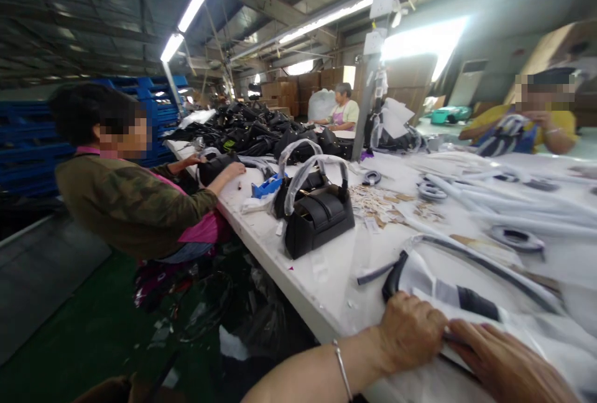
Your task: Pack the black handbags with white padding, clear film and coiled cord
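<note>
A black handbag (395,275), partly covered in white wrapping, lies on the white table at the lower right. Its long handle (487,258), sheathed in clear plastic, arches over the table behind my hands. My left hand (413,330) is closed in a fist at the near side of the bag, gripping a thin dark strip (456,337). Beside it, my right hand (510,362) presses its fingers on the same strip. My palms hide most of the strip. A loose grey strip (375,273) sticks out at the bag's left end.
Two finished-looking black handbags (321,216) stand on the table (321,303). Paper scraps (380,204) and tape rolls (431,190) lie behind. At left a co-worker (135,198) handles a black bag (217,168). Other people sit farther back. A metal post (366,98) rises mid-table.
</note>
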Demonstrator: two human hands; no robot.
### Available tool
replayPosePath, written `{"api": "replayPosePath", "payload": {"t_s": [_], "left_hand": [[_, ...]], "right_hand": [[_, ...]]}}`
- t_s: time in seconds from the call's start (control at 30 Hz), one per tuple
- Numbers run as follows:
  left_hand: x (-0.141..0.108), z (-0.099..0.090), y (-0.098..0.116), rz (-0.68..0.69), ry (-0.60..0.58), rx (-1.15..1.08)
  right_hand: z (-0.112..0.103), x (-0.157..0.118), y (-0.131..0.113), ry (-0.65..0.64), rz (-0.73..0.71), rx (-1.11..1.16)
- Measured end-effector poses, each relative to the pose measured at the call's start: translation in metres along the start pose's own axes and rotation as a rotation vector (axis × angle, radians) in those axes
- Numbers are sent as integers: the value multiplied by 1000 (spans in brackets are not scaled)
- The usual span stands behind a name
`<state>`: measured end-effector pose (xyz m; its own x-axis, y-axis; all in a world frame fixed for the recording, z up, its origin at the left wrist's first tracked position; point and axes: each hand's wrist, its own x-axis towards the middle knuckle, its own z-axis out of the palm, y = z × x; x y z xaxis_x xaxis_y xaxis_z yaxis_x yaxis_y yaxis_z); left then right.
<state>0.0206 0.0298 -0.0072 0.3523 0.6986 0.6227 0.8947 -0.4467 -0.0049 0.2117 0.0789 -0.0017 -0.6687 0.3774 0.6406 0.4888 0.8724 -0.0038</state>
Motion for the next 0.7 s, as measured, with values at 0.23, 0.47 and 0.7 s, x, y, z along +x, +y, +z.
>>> {"api": "replayPosePath", "payload": {"t_s": [0.23, 0.47, 0.7], "left_hand": [[-4, -15, -4, 47, -56, -101], [-7, -21, -6, 56, -58, -170], [-12, -22, -5, 61, -1, -212]], "right_hand": [[-58, 7, -37, -229, 131, 97], [-63, -45, -92, -403, -98, 36], [-32, -29, -104, -172, 43, 278]]}}
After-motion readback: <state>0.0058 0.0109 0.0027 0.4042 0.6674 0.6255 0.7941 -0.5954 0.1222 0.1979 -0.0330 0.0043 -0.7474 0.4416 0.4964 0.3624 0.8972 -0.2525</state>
